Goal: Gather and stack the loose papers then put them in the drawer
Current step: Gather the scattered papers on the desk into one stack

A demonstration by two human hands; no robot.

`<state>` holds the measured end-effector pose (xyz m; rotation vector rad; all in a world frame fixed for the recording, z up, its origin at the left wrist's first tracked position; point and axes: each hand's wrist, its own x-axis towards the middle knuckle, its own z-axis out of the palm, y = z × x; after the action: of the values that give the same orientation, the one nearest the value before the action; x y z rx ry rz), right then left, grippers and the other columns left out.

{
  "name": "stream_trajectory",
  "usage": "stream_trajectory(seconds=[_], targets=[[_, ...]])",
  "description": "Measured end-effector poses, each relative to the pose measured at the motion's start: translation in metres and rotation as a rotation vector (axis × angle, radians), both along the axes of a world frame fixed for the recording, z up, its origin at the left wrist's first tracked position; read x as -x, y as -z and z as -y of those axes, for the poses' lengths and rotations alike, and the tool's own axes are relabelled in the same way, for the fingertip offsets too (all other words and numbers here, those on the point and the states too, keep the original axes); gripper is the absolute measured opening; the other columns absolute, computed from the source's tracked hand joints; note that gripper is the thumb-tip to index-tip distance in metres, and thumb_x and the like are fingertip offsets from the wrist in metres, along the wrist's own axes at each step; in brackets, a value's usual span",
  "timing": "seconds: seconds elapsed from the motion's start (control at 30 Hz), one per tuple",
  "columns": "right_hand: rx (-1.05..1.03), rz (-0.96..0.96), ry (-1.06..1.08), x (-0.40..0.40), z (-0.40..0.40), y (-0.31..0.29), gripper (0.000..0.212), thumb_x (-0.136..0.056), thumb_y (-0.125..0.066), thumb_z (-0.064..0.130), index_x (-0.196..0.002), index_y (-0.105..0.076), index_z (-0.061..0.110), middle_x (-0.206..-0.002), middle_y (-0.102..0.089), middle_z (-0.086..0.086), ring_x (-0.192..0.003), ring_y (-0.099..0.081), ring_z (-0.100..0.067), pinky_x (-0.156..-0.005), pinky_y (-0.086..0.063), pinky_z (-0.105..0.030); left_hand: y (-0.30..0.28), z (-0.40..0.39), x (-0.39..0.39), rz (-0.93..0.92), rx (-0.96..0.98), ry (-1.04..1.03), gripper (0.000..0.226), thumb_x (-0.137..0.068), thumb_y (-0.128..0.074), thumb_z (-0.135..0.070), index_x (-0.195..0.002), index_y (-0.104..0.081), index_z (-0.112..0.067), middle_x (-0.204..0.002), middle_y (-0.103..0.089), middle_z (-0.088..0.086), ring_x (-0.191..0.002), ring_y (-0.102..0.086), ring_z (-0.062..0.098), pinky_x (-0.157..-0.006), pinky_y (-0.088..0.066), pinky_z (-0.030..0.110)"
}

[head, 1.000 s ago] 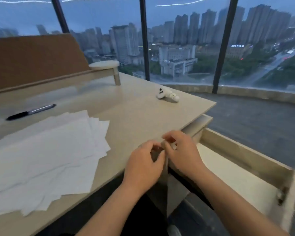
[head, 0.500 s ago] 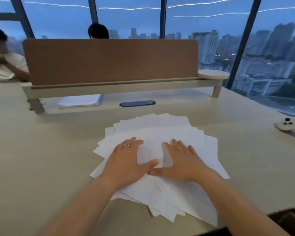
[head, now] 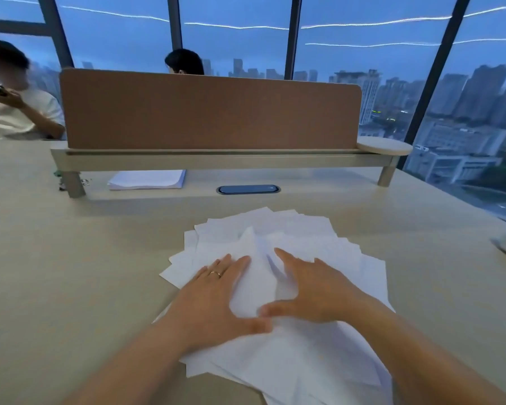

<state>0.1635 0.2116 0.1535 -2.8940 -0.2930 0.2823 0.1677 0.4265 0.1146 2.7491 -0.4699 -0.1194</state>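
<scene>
Since 0.5 s ago your hands slid inward, buckling the top sheet into a ridge btwn them. Left hand [head: 214, 299] and right hand [head: 319, 290] lie flat, fingers spread, gripping nothing, on the fanned papers [head: 304, 238] mid-worktop [head: 70, 273]. Brown divider [head: 211, 112] behind; windows w/ city skyline beyond.

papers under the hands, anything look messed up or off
Yes. The loose papers lie fanned with corners pointing every way, not squared. Between the left hand and right hand the top sheet has buckled into a raised ridge and could crease.
</scene>
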Motion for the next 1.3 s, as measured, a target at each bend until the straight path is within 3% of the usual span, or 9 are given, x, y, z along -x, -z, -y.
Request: stream_trajectory(seconds=[0.1, 0.2, 0.53, 0.73, 0.93, 1.03, 1.1, 1.23, 1.3], targets=[[-0.18, -0.078, 0.037, -0.035, 0.004, -0.01, 0.106, -0.075, -0.061, 0.077, -0.158, -0.011, 0.035, -0.157, -0.038, 0.007, -0.141, -0.039, -0.019, -0.112, -0.031, -0.033, 0.002, -0.001, -0.003, 0.022, 0.096, -0.056, 0.123, -0.058, -0.051, -0.097, -0.156, 0.006, -0.049, -0.169, 0.001, -0.015, -0.154, -0.016, 0.012, -0.12, -0.027, 0.037], [-0.299, -0.07, 0.108, -0.064, 0.008, -0.003, 0.102, -0.078, -0.056, 0.078, -0.159, -0.015, 0.031, -0.16, -0.034, 0.004, -0.144, -0.036, -0.02, -0.114, -0.028, -0.035, 0.002, 0.001, -0.003, -0.004, 0.12, -0.08, 0.121, -0.06, -0.052, -0.096, -0.154, 0.01, -0.051, -0.168, 0.01, -0.016, -0.154, -0.014, 0.011, -0.119, -0.029, 0.037], [-0.176, 0.037, 0.159, -0.077, 0.026, 0.028, 0.124, -0.058, -0.024, 0.102, -0.159, -0.004, 0.032, -0.167, -0.016, 0.007, -0.153, -0.014, -0.023, -0.122, -0.011, -0.051, 0.001, 0.002, -0.015, 0.068, 0.176, -0.13, 0.113, -0.064, -0.061, -0.088, -0.154, -0.006, -0.049, -0.164, -0.018, -0.024, -0.147, -0.03, 0.007, -0.112, -0.036, 0.034], [-0.242, 0.017, 0.129, -0.076, 0.038, 0.026, 0.122, -0.057, -0.03, 0.099, -0.158, -0.005, 0.036, -0.165, -0.021, 0.009, -0.153, -0.014, -0.016, -0.123, -0.004, -0.048, 0.003, -0.003, -0.017, 0.075, 0.177, -0.096, 0.11, -0.062, -0.057, -0.091, -0.152, -0.007, -0.053, -0.161, -0.02, -0.03, -0.146, -0.027, -0.001, -0.116, -0.031, 0.03], [-0.362, 0.119, 0.142, -0.073, 0.038, 0.019, 0.098, -0.074, -0.055, 0.082, -0.155, -0.022, 0.038, -0.158, -0.034, 0.015, -0.147, -0.03, -0.013, -0.122, -0.018, -0.043, -0.002, -0.01, -0.018, -0.037, 0.167, 0.004, 0.111, -0.052, -0.064, -0.093, -0.145, -0.008, -0.069, -0.153, -0.029, -0.036, -0.145, -0.027, -0.004, -0.118, -0.03, 0.032], [-0.516, 0.107, 0.181, -0.074, 0.042, 0.017, 0.096, -0.068, -0.073, 0.071, -0.15, -0.034, 0.04, -0.129, -0.055, 0.013, -0.123, -0.05, -0.009, -0.1, -0.041, -0.028, -0.006, -0.015, -0.018, -0.087, 0.189, 0.042, 0.111, -0.046, -0.075, -0.087, -0.135, -0.009, -0.08, -0.149, -0.035, -0.038, -0.141, -0.029, -0.012, -0.118, -0.029, 0.03], [-0.585, 0.1, 0.197, -0.074, 0.042, 0.015, 0.087, -0.068, -0.081, 0.061, -0.143, -0.045, 0.038, -0.107, -0.058, 0.011, -0.104, -0.057, -0.008, -0.079, -0.045, -0.021, -0.007, -0.017, -0.018, -0.091, 0.212, 0.047, 0.114, -0.044, -0.08, -0.082, -0.135, -0.011, -0.08, -0.147, -0.037, -0.037, -0.139, -0.03, -0.015, -0.119, -0.029, 0.03], [-0.748, 0.082, 0.261, -0.076, 0.047, 0.01, 0.051, -0.073, -0.088, 0.032, -0.121, -0.07, 0.026, -0.101, -0.062, 0.013, -0.103, -0.059, -0.005, -0.068, -0.042, -0.013, -0.007, -0.018, -0.021, 0.023, 0.139, -0.005, 0.107, -0.052, -0.068, -0.089, -0.142, -0.011, -0.072, -0.153, -0.005, -0.047, -0.149, -0.005, -0.005, -0.125, -0.01, 0.029], [-0.868, 0.052, 0.318, -0.077, 0.054, 0.009, 0.039, -0.074, -0.088, 0.024, -0.111, -0.075, 0.023, -0.098, -0.067, 0.011, -0.09, -0.061, -0.001, -0.059, -0.043, -0.014, -0.004, -0.02, -0.026, 0.121, 0.166, -0.108, 0.103, -0.058, -0.059, -0.093, -0.147, -0.015, -0.065, -0.159, -0.008, -0.04, -0.152, -0.011, 0.003, -0.124, -0.018, 0.035]])
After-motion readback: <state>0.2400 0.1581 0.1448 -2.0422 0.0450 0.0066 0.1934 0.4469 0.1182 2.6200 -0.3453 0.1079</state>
